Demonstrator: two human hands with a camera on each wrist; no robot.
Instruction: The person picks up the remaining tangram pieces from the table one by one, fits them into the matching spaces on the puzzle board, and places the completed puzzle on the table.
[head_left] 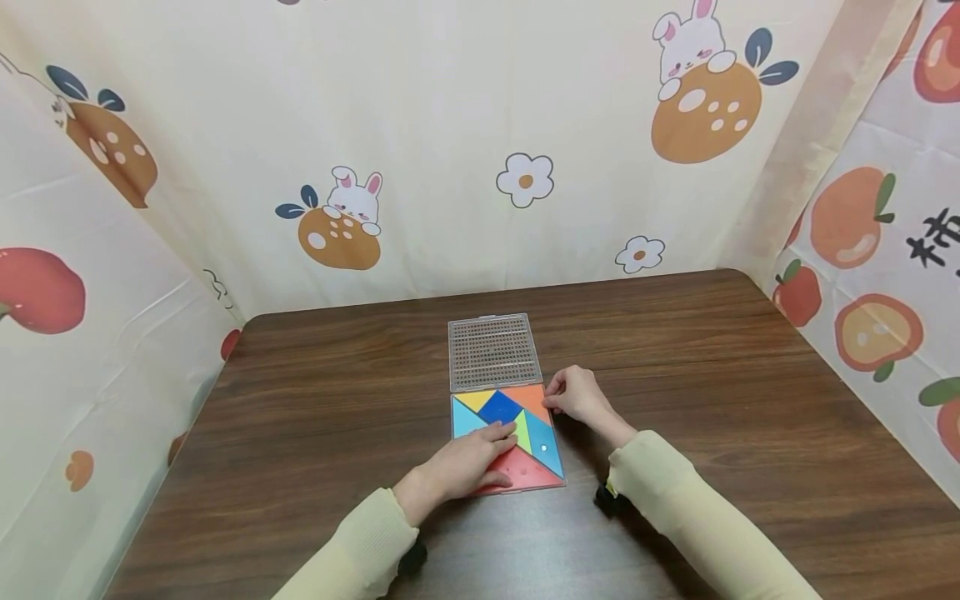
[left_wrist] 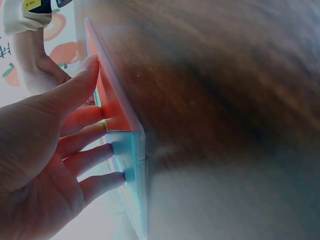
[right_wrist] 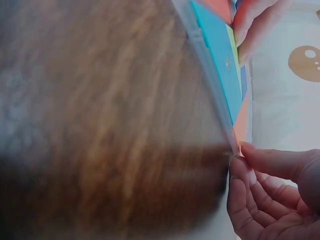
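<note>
A square tangram case lies opened flat on the table, its clear ribbed lid [head_left: 495,354] folded away to the far side. Coloured pieces fill the near half: a dark blue square [head_left: 499,407], an orange piece [head_left: 531,399], a teal piece [head_left: 545,447], a yellow one [head_left: 474,400] and a coral-red triangle [head_left: 534,472] among them. My left hand [head_left: 463,463] rests across the pieces with extended fingers, covering part of the light blue and red ones. At the right edge, beside the orange piece, my right hand [head_left: 579,395] pinches the case rim [right_wrist: 212,80] between thumb and index finger.
The case sits on a dark wood-grain table [head_left: 345,392], near its middle. Behind the table hangs a printed curtain [head_left: 450,225], with more printed cloth on both sides. Small black bands show at both sleeve cuffs.
</note>
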